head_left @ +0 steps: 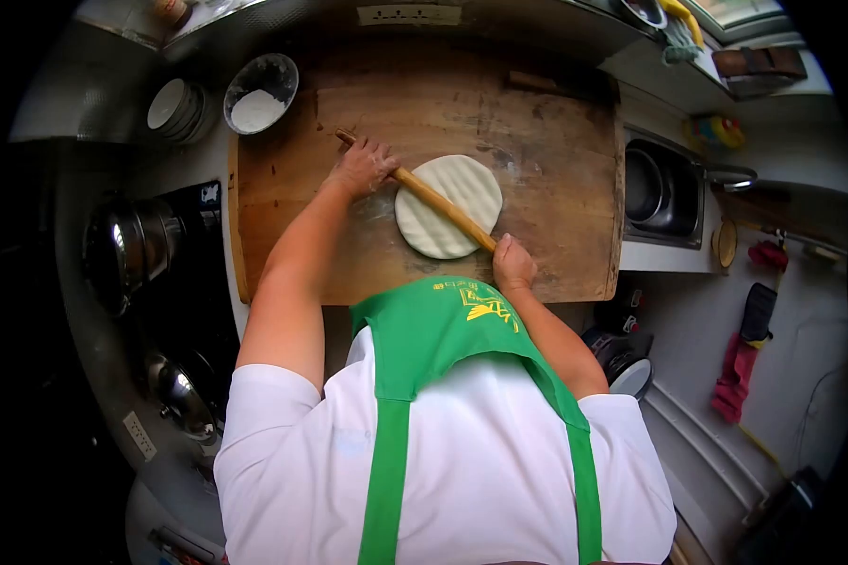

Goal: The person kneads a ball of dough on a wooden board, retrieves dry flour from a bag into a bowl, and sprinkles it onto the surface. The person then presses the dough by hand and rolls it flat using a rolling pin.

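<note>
Two grips, left hand (366,168) off the far-left edge of a flat, round, white dough disc (465,186) and right hand (514,264) beside its near-right edge, are closed around a long tan wooden rolling pin (433,199) slanting across it on the brown wooden surface (561,169).

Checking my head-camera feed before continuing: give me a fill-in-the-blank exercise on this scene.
Of the left hand and right hand, the ____ one is nearer the apron.
The rolling pin crossing the dough is held by ____ hands.
The bowl of white powder stands by the far ____ corner of the board.
The apron is coloured ____.

Missing words: right; two; left; green.
</note>
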### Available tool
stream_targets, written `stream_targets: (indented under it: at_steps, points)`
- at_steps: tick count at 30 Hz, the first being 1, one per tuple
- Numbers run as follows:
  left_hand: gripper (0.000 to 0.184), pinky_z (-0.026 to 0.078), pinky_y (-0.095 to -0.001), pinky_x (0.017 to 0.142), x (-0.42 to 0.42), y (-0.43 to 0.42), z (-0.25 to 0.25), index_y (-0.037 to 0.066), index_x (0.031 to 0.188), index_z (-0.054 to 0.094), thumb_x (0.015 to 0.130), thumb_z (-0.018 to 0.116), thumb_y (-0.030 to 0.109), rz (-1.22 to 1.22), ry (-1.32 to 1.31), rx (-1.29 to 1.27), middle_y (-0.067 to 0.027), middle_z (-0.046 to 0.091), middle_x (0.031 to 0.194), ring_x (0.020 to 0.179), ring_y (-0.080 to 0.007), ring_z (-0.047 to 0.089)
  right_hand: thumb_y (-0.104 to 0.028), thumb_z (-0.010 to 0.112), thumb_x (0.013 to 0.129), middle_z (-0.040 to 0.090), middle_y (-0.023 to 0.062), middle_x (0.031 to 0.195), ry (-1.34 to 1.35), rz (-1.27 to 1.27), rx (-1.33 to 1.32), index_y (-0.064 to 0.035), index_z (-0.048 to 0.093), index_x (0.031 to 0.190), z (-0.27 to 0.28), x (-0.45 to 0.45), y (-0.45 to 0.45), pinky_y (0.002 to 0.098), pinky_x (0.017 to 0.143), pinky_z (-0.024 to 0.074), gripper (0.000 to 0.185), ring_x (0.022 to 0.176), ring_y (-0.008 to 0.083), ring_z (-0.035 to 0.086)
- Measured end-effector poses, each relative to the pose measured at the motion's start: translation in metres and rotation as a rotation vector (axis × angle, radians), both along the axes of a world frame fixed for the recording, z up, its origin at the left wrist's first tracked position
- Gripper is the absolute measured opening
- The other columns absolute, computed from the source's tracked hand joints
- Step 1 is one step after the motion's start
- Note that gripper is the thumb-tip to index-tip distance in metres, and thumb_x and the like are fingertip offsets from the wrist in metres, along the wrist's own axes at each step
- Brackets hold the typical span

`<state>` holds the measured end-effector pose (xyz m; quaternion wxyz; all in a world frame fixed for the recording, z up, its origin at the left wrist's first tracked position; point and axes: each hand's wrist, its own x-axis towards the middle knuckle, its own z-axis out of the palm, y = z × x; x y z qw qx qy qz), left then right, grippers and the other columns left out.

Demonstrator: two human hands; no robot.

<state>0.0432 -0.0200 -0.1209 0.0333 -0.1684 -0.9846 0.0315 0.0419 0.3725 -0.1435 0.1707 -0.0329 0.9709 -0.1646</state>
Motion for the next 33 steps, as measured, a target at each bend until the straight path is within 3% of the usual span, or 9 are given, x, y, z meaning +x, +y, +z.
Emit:
stream_targets:
  at_steps: [1, 3, 7, 9, 14, 16, 21, 26, 33]
  points:
    - [0.044, 0.045, -0.0438, 0.094, -0.011, 0.002, 0.008, 0.015, 0.116, 0.064, 0.089, 0.068, 0.049, -0.046, -0.170, -0.023, -0.0099, 0.067, 0.104, 0.101, -0.0293, 0.063, -0.046, 0.035, 0.104, 0.072, 0.0215, 0.090, -0.019, -0.019, -0.015, -0.0110, 0.073, 0.090, -0.001, 0.009, 0.005, 0.0569, 0.080, 0.0516, 0.054, 0.086, 0.0465, 0.067]
    - [0.040, 0.044, -0.0427, 0.094, -0.009, 0.011, 0.024, 0.016, 0.114, 0.065, 0.094, 0.063, 0.050, -0.104, -0.238, -0.059, -0.0102, 0.068, 0.109, 0.109, -0.0285, 0.063, -0.045, 0.036, 0.103, 0.072, 0.0200, 0.089, -0.025, -0.036, -0.004, -0.0103, 0.072, 0.089, 0.001, 0.017, 0.019, 0.0566, 0.080, 0.0524, 0.052, 0.085, 0.0453, 0.068]
    - [0.044, 0.050, -0.0411, 0.082, 0.048, 0.026, 0.039, 0.012, 0.099, 0.069, 0.086, 0.069, 0.055, -0.063, -0.241, 0.005, -0.0092, 0.068, 0.094, 0.096, -0.0276, 0.065, -0.043, 0.042, 0.102, 0.072, 0.0184, 0.084, 0.108, 0.041, -0.106, -0.0089, 0.071, 0.084, 0.005, -0.004, 0.042, 0.0551, 0.077, 0.0534, 0.049, 0.082, 0.0438, 0.069]
    - [0.045, 0.053, -0.0398, 0.073, 0.092, 0.042, 0.035, 0.011, 0.091, 0.071, 0.085, 0.071, 0.056, 0.012, -0.239, 0.098, -0.0097, 0.067, 0.090, 0.089, -0.0268, 0.065, -0.040, 0.048, 0.100, 0.070, 0.0177, 0.077, 0.194, 0.129, -0.078, -0.0094, 0.070, 0.076, 0.005, -0.033, 0.051, 0.0535, 0.072, 0.0529, 0.044, 0.075, 0.0414, 0.068]
    - [0.047, 0.053, -0.0406, 0.068, 0.169, 0.113, 0.014, 0.010, 0.082, 0.068, 0.084, 0.071, 0.056, 0.325, -0.166, 0.277, -0.0109, 0.065, 0.086, 0.084, -0.0284, 0.065, -0.035, 0.057, 0.094, 0.064, 0.0131, 0.063, 0.570, 0.642, -0.117, -0.0125, 0.067, 0.065, 0.015, -0.119, 0.026, 0.0492, 0.063, 0.0506, 0.038, 0.061, 0.0348, 0.063]
    - [0.048, 0.053, -0.0417, 0.069, 0.179, 0.134, -0.001, 0.009, 0.079, 0.064, 0.084, 0.071, 0.056, 0.492, -0.171, 0.324, -0.0116, 0.064, 0.086, 0.084, -0.0301, 0.063, -0.035, 0.057, 0.094, 0.064, 0.0121, 0.062, 0.558, 0.712, -0.130, -0.0131, 0.066, 0.064, 0.015, -0.141, 0.004, 0.0486, 0.063, 0.0506, 0.039, 0.061, 0.0341, 0.064]
    - [0.046, 0.052, -0.0417, 0.070, 0.185, 0.150, -0.017, 0.009, 0.083, 0.064, 0.086, 0.069, 0.055, 0.563, -0.139, 0.339, -0.0102, 0.061, 0.086, 0.084, -0.0297, 0.061, -0.033, 0.056, 0.087, 0.064, 0.0095, 0.061, 0.550, 0.837, -0.129, -0.0158, 0.065, 0.063, -0.002, -0.163, -0.021, 0.0476, 0.059, 0.0507, 0.031, 0.059, 0.0333, 0.064]
    - [0.047, 0.050, -0.0397, 0.072, 0.172, 0.130, -0.017, 0.010, 0.085, 0.063, 0.086, 0.068, 0.056, 0.469, -0.119, 0.284, -0.0092, 0.059, 0.086, 0.083, -0.0282, 0.060, -0.034, 0.056, 0.083, 0.065, 0.0095, 0.064, 0.442, 0.810, -0.114, -0.0160, 0.066, 0.067, -0.010, -0.166, -0.016, 0.0482, 0.057, 0.0503, 0.026, 0.059, 0.0333, 0.063]
    - [0.050, 0.050, -0.0383, 0.075, 0.131, 0.065, -0.028, 0.012, 0.089, 0.066, 0.088, 0.062, 0.061, 0.158, -0.171, 0.152, -0.0082, 0.063, 0.091, 0.087, -0.0262, 0.061, -0.031, 0.053, 0.086, 0.065, 0.0118, 0.067, 0.476, 0.472, -0.031, -0.0141, 0.064, 0.069, -0.014, -0.114, 0.012, 0.0526, 0.060, 0.0487, 0.026, 0.062, 0.0365, 0.063]
